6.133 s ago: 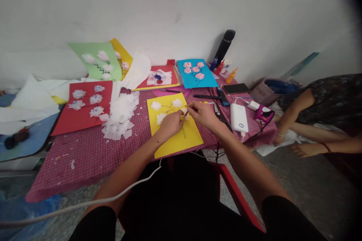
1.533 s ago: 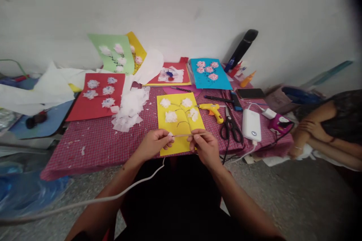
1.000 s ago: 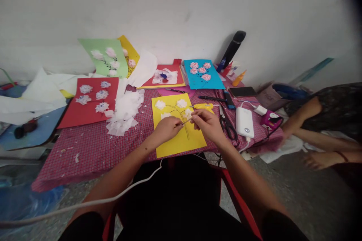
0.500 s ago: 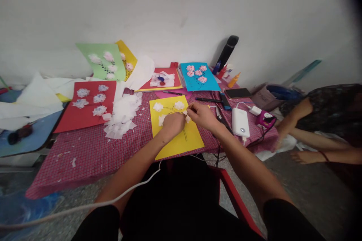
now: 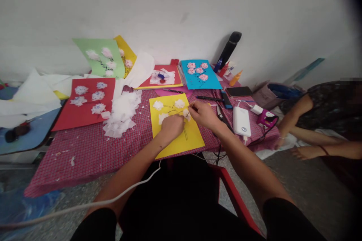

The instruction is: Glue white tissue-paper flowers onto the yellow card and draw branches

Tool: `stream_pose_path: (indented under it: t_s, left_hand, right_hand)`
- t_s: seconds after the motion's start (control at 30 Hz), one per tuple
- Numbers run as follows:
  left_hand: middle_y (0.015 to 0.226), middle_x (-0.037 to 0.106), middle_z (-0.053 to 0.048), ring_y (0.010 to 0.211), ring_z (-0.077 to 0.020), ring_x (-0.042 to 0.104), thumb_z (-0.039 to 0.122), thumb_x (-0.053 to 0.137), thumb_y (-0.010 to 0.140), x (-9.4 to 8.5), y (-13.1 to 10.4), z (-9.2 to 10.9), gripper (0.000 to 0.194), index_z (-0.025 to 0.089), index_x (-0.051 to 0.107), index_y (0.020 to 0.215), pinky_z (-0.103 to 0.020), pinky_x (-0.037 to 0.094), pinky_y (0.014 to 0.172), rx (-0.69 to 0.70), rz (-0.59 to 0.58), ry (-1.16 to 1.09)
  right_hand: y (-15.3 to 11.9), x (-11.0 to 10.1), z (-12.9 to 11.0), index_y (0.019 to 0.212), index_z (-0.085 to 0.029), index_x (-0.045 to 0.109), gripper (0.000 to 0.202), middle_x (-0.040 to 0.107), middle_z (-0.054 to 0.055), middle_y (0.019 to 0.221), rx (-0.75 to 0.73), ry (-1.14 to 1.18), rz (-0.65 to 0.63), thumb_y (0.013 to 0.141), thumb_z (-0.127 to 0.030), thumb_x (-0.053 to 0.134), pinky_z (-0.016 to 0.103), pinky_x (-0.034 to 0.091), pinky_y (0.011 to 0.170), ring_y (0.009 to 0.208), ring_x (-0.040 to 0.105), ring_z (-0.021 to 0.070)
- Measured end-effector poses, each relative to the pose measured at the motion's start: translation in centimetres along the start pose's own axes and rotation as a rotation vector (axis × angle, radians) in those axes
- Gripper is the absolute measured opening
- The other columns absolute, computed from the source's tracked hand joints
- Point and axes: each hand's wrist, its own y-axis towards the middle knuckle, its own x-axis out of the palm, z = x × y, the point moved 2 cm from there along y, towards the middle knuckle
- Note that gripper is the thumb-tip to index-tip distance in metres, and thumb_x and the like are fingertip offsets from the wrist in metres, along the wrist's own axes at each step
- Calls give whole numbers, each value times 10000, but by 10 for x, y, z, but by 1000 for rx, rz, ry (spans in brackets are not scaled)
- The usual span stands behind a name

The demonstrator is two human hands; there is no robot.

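A yellow sheet (image 5: 175, 147) lies in front of me, with drawn dark stems and white paper flowers (image 5: 179, 103) on it. Over its middle my left hand (image 5: 172, 126) is closed, knuckles up, its fingertips hidden from me. From the right, my right hand (image 5: 205, 115) pinches with thumb and forefinger at the edge of a small white flower (image 5: 186, 115) on the sheet. Whatever is between those fingertips is too small to make out. Another white flower (image 5: 163, 118) shows just beyond my left hand.
Left of the sheet lies a heap of white paper pieces (image 5: 123, 113) beside a red flower card (image 5: 65, 115). A blue flower card (image 5: 207, 83) lies behind. Scissors (image 5: 220, 115), a white power bank (image 5: 241, 122) and a phone (image 5: 239, 92) lie rightward. Another person's arms (image 5: 313, 150) are at far right.
My right hand has shifted slightly away from my left, opening a small gap where the flower shows. My left hand has barely moved, and the view has tilted a little.
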Motion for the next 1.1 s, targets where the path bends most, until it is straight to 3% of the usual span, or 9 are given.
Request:
stream_pose_path:
  t_s: [0.37,0.63,1.1]
  left_hand:
    - [1074,719,-168,966,-309,718,237,441,1021,1,0,0,302,130,694,1146,-400,544,813,23,34,1]
    - [1085,713,-174,976,-303,710,252,449,1021,1,0,-1,301,133,700,1137,-404,543,840,10,12,-32]
    - [1071,709,-177,998,-312,707,269,460,1022,4,0,-2,300,128,703,1127,-410,540,855,21,16,-36]
  right_hand:
    - [-1,1,-3,897,-166,733,198,759,74,790,-11,-61,-72,924,-167,537,285,391,628,672,646,187]
    - [-2,-7,-7,959,-176,747,183,785,82,855,1,-74,-50,937,-209,568,292,406,653,728,687,211]
    - [-1,-2,-6,887,-158,741,190,766,75,791,8,-37,-67,920,-166,554,281,394,639,690,661,190]
